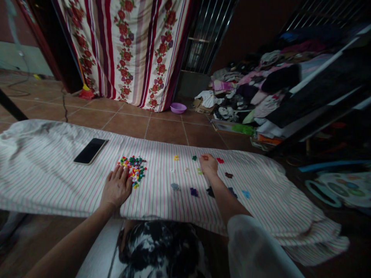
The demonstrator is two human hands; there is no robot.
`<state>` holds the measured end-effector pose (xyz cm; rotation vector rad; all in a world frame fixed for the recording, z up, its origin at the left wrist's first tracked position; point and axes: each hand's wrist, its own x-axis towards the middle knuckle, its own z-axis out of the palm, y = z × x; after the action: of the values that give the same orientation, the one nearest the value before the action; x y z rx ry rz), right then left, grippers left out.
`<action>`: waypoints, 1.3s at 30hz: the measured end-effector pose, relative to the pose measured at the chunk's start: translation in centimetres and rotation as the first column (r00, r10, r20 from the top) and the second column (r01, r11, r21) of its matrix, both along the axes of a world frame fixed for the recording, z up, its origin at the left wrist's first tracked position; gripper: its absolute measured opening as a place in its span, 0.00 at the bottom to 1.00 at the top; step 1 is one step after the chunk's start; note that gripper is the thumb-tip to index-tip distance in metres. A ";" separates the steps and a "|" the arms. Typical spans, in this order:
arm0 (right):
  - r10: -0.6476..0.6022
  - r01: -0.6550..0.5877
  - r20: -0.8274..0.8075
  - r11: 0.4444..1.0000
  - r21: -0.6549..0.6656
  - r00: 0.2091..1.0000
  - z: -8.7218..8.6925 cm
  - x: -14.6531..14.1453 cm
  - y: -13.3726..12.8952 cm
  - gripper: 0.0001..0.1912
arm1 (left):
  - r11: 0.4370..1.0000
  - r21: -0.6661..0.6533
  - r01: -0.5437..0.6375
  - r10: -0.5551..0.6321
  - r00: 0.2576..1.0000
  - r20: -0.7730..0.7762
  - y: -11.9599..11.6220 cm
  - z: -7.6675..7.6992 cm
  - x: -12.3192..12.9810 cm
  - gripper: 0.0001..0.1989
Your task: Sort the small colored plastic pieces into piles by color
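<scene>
My left hand point(117, 186) lies spread on the striped cloth point(156, 200), its fingertips at the lower left edge of a mixed pile of small coloured pieces point(135, 170). Over on the right, my right hand point(209, 165) has its fingers pinched together; whatever they hold is too small to make out. It is between a dark green group point(194, 158) and a red group point(220, 160). Around it are small single-colour groups: yellow point(176, 157), grey point(175, 187), purple point(194, 192), brown point(228, 175) and light blue point(246, 194). A black group is partly behind my right forearm.
A phone point(91, 151) lies on the cloth at the left. Beyond the cloth are a floral curtain point(124, 54), a purple basin point(178, 108) and a heap of clothes point(249, 85) on the right.
</scene>
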<state>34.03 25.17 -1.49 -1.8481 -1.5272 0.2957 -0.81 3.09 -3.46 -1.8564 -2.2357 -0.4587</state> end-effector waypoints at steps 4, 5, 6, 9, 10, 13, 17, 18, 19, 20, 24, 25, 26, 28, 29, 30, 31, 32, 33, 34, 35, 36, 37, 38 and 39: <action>0.020 -0.017 0.051 0.997 -0.069 0.999 -0.7 1.0 0.5 0.09 | 1.000 -0.022 -0.013 0.013 1.000 -0.005 0.0 0.1 0.1 0.28; 0.036 -0.031 0.063 0.997 -0.077 0.997 -0.8 0.9 0.5 0.09 | 0.999 -0.029 -0.017 0.017 1.000 -0.003 0.0 0.1 0.1 0.28; 0.052 -0.046 0.077 0.996 -0.080 0.996 -0.9 0.8 0.6 0.09 | 0.999 -0.034 -0.020 0.020 1.000 -0.001 0.0 0.1 0.1 0.28; 0.098 -0.087 0.131 0.992 -0.089 0.987 -0.9 0.2 0.6 0.09 | 0.999 -0.042 -0.019 0.019 1.000 0.008 0.0 0.2 0.1 0.28; 0.113 -0.098 0.153 0.990 -0.097 0.982 -0.9 0.0 0.6 0.09 | 0.999 -0.043 -0.015 0.015 1.000 0.011 0.0 0.2 0.0 0.28; 0.141 -0.115 0.217 0.985 -0.131 0.966 -0.7 -0.4 0.5 0.11 | 0.999 -0.041 0.002 -0.001 1.000 0.017 0.0 0.2 0.0 0.28; 0.146 -0.109 0.251 0.982 -0.154 0.957 -0.5 -0.5 0.4 0.13 | 1.000 -0.023 0.001 0.000 1.000 0.016 -0.1 0.2 0.0 0.28; 0.142 -0.104 0.250 0.982 -0.158 0.958 -0.4 -0.5 0.4 0.13 | 1.000 -0.020 -0.002 0.003 1.000 0.015 -0.1 0.2 0.0 0.28; 0.138 -0.101 0.243 0.982 -0.158 0.960 -0.4 -0.5 0.4 0.14 | 1.000 -0.018 -0.003 0.004 1.000 0.014 -0.1 0.2 0.1 0.28; 0.136 -0.103 0.232 0.983 -0.151 0.963 -0.3 -0.4 0.4 0.14 | 1.000 -0.015 -0.003 0.003 1.000 0.014 -0.1 0.3 0.1 0.28; 0.148 -0.138 0.151 0.988 -0.074 0.977 -0.5 -0.2 0.4 0.13 | 1.000 0.005 -0.003 0.003 1.000 0.023 -0.1 0.4 0.1 0.27; 0.154 -0.148 0.129 0.987 -0.057 0.980 -0.6 -0.1 0.4 0.13 | 1.000 0.010 -0.003 0.003 1.000 0.028 -0.1 0.4 0.1 0.27; 0.161 -0.157 0.108 0.987 -0.043 0.981 -0.7 0.0 0.3 0.13 | 1.000 0.014 -0.003 0.002 0.999 0.032 -0.1 0.4 0.1 0.27; 0.171 -0.169 0.084 0.985 -0.026 0.982 -0.9 0.2 0.2 0.13 | 1.000 0.015 0.000 -0.001 0.999 0.037 -0.1 0.4 0.1 0.27; 0.168 -0.167 0.084 0.986 -0.021 0.982 -0.9 0.3 0.1 0.13 | 1.000 0.012 0.000 0.000 0.999 0.036 -0.1 0.4 0.1 0.27; 0.160 -0.159 0.094 0.987 -0.019 0.983 -0.9 0.3 0.0 0.13 | 1.000 0.007 -0.003 0.003 0.999 0.033 -0.1 0.4 0.2 0.27; 0.148 -0.147 0.112 0.989 -0.019 0.983 -0.8 0.3 -0.1 0.13 | 1.000 0.001 -0.009 0.009 0.999 0.031 -0.1 0.4 0.2 0.27; 0.137 -0.136 0.134 0.991 -0.019 0.981 -0.7 0.2 -0.2 0.13 | 1.000 -0.005 -0.014 0.014 0.999 0.030 -0.1 0.4 0.2 0.27; 0.128 -0.127 0.156 0.992 -0.017 0.979 -0.5 0.0 -0.4 0.13 | 1.000 -0.009 -0.017 0.017 0.999 0.030 -0.1 0.5 0.2 0.27; 0.124 -0.124 0.173 0.992 -0.013 0.977 -0.2 -0.4 -0.5 0.14 | 1.000 -0.011 -0.017 0.018 0.999 0.031 -0.1 0.6 0.3 0.27; 0.131 -0.132 0.185 0.991 -0.006 0.974 0.1 -0.8 -0.7 0.14 | 1.000 -0.012 -0.015 0.016 0.999 0.032 -0.1 0.6 0.3 0.27; 0.147 -0.149 0.190 0.989 0.000 0.971 0.4 -1.4 -0.8 0.15 | 1.000 -0.012 -0.011 0.011 0.999 0.035 -0.2 0.6 0.3 0.27; 0.170 -0.174 0.190 0.985 0.006 0.967 0.8 -2.1 -0.9 0.16 | 1.000 -0.012 -0.007 0.007 0.999 0.039 -0.2 0.7 0.3 0.27; 0.198 -0.204 0.186 0.979 0.012 0.962 1.1 -3.0 -1.1 0.16 | 1.000 -0.013 -0.005 0.006 0.999 0.044 -0.2 0.6 0.3 0.27; 0.232 -0.239 0.180 0.971 0.018 0.956 1.4 -3.9 -1.2 0.16 | 1.000 -0.014 -0.005 0.006 0.999 0.049 -0.2 0.6 0.2 0.27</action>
<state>30.11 23.93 -0.06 -1.6993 -1.8673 0.2131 -0.57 2.92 -2.86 -1.8648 -2.2807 -0.4950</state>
